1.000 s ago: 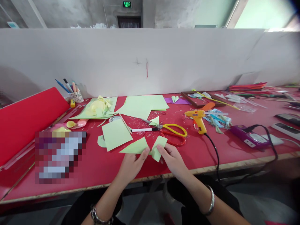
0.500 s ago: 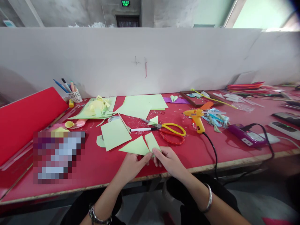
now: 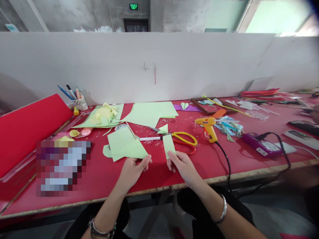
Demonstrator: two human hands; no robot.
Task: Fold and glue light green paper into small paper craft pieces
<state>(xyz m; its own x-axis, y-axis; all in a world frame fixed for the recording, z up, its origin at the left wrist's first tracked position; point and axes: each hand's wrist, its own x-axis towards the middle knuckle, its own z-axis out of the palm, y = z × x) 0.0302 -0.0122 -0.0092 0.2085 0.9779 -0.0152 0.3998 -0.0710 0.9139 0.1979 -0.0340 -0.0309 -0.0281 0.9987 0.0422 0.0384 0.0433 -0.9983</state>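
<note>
Pinched in my left hand (image 3: pixel 134 169) is a pale green triangular paper piece (image 3: pixel 137 148), its far part overlapping a larger pale green square sheet (image 3: pixel 119 141) on the table. My right hand (image 3: pixel 181 166) grips a narrow pale green paper strip (image 3: pixel 169 146) between thumb and fingers. The two hands are apart, over the front of the red table. Just beyond the strip lie scissors (image 3: pixel 185 135) with yellow and red handles, partly covered by it. A small green paper triangle (image 3: pixel 163 128) rests by their blades, and a white marker (image 3: pixel 151 138) lies to the left.
A yellow glue gun (image 3: pixel 208 127) with a black cord stands to the right, near a purple power strip (image 3: pixel 261 145). Large green sheets (image 3: pixel 149 111) lie at the back. At left are a pen cup (image 3: pixel 81 103) and a red board (image 3: pixel 32 126).
The hands have drawn apart, separating the two paper pieces. The left one has moved left with the triangular piece, now over the square sheet; the right one has shifted slightly right with the strip.
</note>
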